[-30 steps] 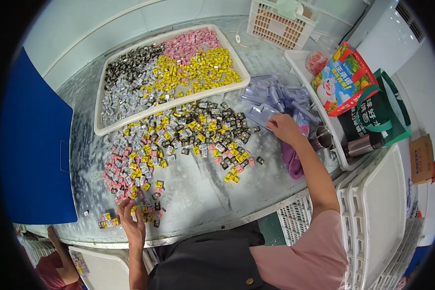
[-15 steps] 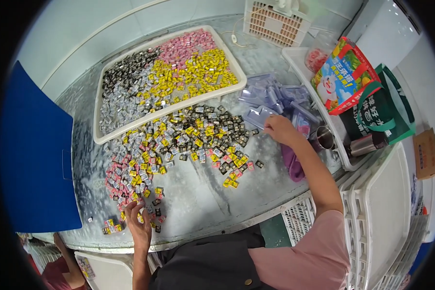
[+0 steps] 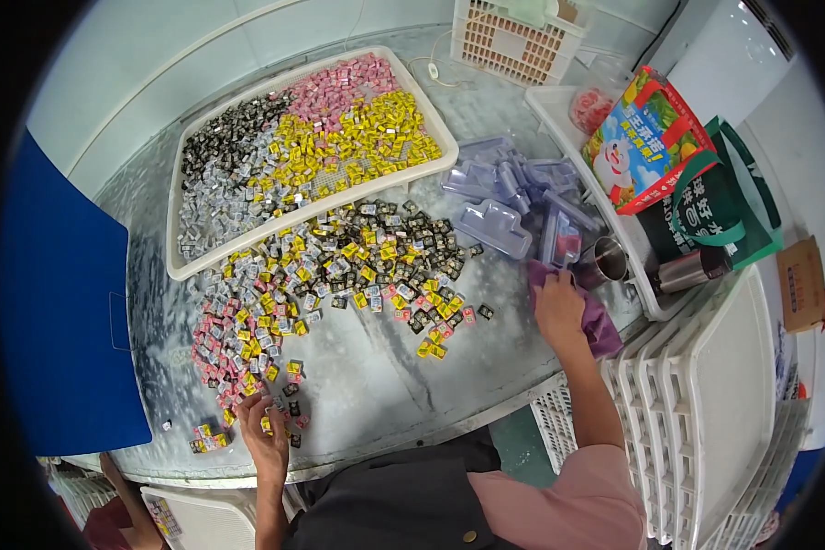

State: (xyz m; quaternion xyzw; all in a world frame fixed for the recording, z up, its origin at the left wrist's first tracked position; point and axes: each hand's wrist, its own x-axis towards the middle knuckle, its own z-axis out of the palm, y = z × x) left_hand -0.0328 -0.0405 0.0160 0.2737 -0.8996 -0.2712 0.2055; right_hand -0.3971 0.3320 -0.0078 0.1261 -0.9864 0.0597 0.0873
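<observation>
A wide spread of small wrapped candies (image 3: 339,275) in yellow, pink, black and silver lies on the grey table (image 3: 385,376). My left hand (image 3: 264,442) rests near the table's front edge with its fingers on a few candies at the spread's lower left. My right hand (image 3: 557,307) lies on a purple cloth (image 3: 598,321) at the table's right edge. Just beyond it is a heap of clear plastic blister trays (image 3: 513,206). A white tray (image 3: 435,137) behind the spread holds more candies sorted by colour.
A blue board (image 3: 60,339) stands at the left. A white basket (image 3: 513,37) sits at the back. Coloured bags (image 3: 678,156), a metal cup (image 3: 607,261) and a flask (image 3: 692,269) stand at the right, with stacked white trays (image 3: 706,403) below.
My right hand has drawn back from the blister trays down onto the purple cloth. My left hand has stayed among the candies near the front edge.
</observation>
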